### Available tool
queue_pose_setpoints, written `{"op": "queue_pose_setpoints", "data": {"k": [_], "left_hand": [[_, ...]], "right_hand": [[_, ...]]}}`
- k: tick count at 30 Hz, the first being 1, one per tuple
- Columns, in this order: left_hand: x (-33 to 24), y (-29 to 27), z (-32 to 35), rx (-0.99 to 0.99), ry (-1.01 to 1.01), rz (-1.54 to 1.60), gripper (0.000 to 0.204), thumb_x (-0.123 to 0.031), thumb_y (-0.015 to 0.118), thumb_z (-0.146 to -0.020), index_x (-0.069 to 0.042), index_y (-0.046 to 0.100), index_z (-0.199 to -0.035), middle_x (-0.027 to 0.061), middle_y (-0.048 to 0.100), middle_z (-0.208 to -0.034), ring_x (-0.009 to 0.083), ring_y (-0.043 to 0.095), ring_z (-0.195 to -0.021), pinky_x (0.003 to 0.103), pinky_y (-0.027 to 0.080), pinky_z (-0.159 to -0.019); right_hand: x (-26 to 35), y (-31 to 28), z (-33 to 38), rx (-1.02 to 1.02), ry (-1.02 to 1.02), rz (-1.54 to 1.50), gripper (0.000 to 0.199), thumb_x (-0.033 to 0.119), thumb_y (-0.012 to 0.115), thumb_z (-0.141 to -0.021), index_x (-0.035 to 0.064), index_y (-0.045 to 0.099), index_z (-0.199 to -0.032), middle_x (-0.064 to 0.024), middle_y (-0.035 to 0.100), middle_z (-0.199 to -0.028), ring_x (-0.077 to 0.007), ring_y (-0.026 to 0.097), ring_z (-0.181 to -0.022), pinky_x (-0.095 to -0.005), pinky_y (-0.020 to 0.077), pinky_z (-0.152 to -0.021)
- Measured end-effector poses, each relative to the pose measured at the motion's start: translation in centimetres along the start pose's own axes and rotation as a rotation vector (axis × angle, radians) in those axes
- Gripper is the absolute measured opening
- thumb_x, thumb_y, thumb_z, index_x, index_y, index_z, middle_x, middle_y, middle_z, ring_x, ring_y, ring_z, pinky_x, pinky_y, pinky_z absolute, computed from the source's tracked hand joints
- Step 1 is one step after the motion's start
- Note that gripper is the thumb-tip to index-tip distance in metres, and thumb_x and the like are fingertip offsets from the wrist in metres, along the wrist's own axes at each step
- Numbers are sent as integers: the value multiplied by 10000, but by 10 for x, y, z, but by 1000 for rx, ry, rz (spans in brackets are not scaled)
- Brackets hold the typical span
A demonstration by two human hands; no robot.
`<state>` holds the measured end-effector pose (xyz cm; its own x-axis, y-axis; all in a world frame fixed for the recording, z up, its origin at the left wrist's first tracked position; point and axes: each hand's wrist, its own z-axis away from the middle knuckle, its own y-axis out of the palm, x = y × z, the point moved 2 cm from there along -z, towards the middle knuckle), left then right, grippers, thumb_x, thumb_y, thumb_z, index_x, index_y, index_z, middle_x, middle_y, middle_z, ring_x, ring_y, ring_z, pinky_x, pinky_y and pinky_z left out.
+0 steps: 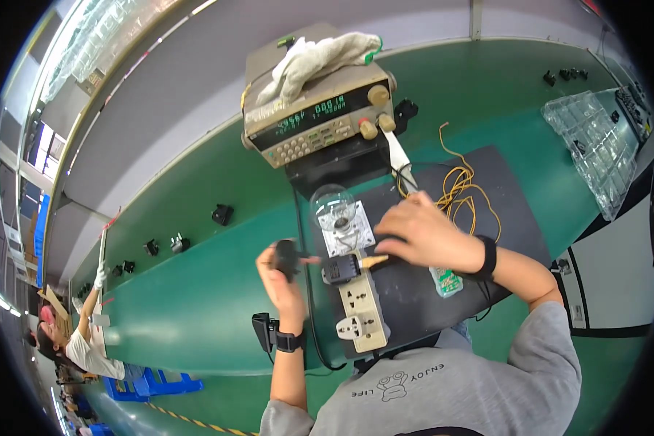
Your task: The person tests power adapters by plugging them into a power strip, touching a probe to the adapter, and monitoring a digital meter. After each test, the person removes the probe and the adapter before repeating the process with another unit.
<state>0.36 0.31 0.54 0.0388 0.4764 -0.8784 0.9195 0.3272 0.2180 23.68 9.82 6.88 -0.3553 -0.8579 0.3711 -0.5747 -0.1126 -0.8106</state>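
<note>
In my left hand (282, 294) is a black plug adapter (287, 260), smeared by motion. Just right of it, another black adapter (340, 269) sits in the far end of a cream power strip (374, 330). A yellow-orange connector (375, 261) sticks out of that adapter's right side. Close by hovers my right hand (432, 236), its thumb and index finger apart near the connector; whether it touches is unclear. Beyond the strip, a clear glass bulb (332, 203) stands at a white socket plate (360, 231). A white plug (349, 328) occupies the strip's near end.
A bench meter (316, 120) with a white glove (320, 62) on top stands behind. Yellow cable (454, 185) lies coiled on the black mat (516, 218); a green circuit board (447, 282) is under my right forearm. Clear trays (592, 145) lie right. Another person (73, 341) works far left.
</note>
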Motion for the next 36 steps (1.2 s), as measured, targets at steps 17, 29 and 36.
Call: {"op": "queue_pose_setpoints", "data": {"k": [17, 29, 36], "left_hand": [[118, -64, -137, -594, -45, -886, 463, -288, 589, -891, -77, 458, -1282, 121, 472, -1021, 258, 508, -885, 374, 418, -800], [131, -80, -138, -819, 266, -853, 547, -252, 618, -865, 59, 378, -1246, 226, 371, -1173, 331, 421, -1035, 406, 355, -937], [114, -71, -100, -826, 164, -698, 461, -146, 620, -829, 18, 403, -1201, 184, 325, -1185, 274, 420, -1025, 351, 443, -808]], "right_hand": [[-250, 20, -82, 175, 525, 221, 596, 218, 671, -698, 20, 475, -1225, -260, 556, -999, -407, 559, -981, -430, 475, -858], [-87, -76, -19, -110, 431, -100, 584, 65, 665, -700, 29, 442, -1239, -92, 528, -1003, -187, 538, -920, -316, 445, -832], [35, -36, 18, 135, 220, -392, 671, 52, 750, -639, 4, 450, -1237, -89, 587, -1061, -179, 551, -976, -314, 429, -880]]}}
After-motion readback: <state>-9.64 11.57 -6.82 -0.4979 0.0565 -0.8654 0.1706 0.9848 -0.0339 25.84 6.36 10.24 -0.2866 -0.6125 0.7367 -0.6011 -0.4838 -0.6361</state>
